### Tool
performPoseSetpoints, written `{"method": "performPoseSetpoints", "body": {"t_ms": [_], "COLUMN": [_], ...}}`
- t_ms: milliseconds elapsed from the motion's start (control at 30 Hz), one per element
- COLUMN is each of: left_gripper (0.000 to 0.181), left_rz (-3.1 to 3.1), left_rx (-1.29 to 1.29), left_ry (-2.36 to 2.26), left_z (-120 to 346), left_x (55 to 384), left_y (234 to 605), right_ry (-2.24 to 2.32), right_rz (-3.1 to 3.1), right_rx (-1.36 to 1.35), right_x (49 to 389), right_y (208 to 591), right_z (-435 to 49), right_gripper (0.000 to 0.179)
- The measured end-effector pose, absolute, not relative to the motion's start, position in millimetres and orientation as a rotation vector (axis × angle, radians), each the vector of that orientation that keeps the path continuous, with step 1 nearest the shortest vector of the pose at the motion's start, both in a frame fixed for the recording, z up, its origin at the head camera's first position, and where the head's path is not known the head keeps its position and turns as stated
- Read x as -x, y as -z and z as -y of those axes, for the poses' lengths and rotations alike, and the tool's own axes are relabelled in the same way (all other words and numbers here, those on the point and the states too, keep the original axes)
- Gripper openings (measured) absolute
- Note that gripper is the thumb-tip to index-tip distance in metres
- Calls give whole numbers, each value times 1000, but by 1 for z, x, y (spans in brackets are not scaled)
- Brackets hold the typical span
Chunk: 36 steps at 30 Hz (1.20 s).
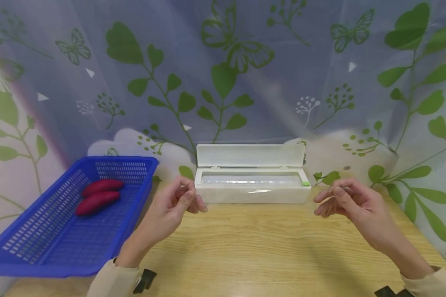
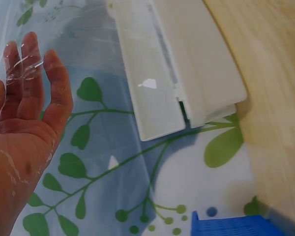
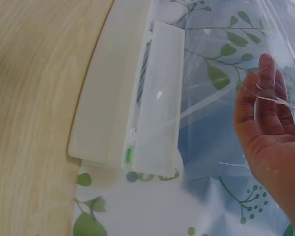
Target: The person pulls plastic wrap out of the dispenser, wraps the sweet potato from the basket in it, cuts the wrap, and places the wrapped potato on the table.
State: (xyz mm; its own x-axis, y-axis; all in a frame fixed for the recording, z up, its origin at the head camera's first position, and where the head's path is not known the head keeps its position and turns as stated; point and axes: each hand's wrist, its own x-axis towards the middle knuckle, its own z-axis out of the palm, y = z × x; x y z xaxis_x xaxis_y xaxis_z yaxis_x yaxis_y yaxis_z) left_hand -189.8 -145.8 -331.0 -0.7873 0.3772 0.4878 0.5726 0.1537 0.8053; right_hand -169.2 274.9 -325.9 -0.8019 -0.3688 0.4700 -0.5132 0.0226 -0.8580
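Both hands hold a clear sheet of cling film (image 2: 91,49) spread between them. My left hand (image 1: 172,204) pinches its left side between thumb and fingers, in front of the left end of a white dispenser box (image 1: 252,195). On the other side my right hand (image 1: 360,208) pinches the film, right of the box. Film also shows as glossy creases in the right wrist view, over the fingers (image 3: 268,101). The box's lid (image 1: 250,156) stands raised at the back, and a film roll (image 1: 250,179) lies inside. A small green piece (image 1: 305,183) sits at its right end.
At the left stands a blue plastic basket (image 1: 134,218) with two dark red sweet potatoes (image 1: 98,203) in it. The box rests on a wood-grain table (image 1: 245,251), close to a leaf-and-butterfly patterned cloth (image 1: 275,90) hanging behind.
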Motion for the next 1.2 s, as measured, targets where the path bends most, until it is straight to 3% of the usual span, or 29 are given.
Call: {"method": "performPoseSetpoints", "body": {"t_ms": [600,900,1200], "left_gripper": [12,17,17], "left_rz": [2519,2574,2617], "left_rx": [957,835,897], "left_ry": [1785,1845,1869], "left_z": [153,151,151], "left_x": [195,208,212], "left_y": [368,377,385], "right_ry": [-1917,-1767,-1690], "right_rz": [2404,2492,2533], "right_rx": [-875,-765,-757], "right_x": [178,187,188], "right_y": [373,378,385], "right_z": [-283,-282,-290], "right_gripper": [22,25,25]}}
